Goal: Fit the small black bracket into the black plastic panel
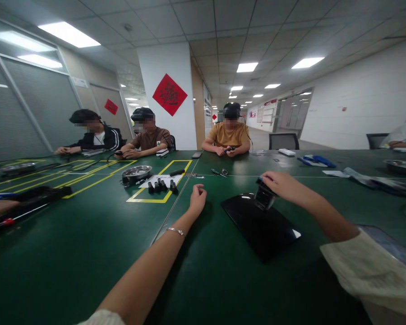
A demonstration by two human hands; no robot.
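Right hand (281, 184) fingers clamped on upright neck of glossy black flat monitor stand (260, 224) on green desk (88, 253); left hand (198, 198) curled shut, empty, just beside.

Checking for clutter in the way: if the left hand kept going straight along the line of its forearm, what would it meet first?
Likely nothing close: the left hand, loosely closed, points up the bare green table. The small black parts lie left of that line, the small tool slightly right. Depth is hard to judge.
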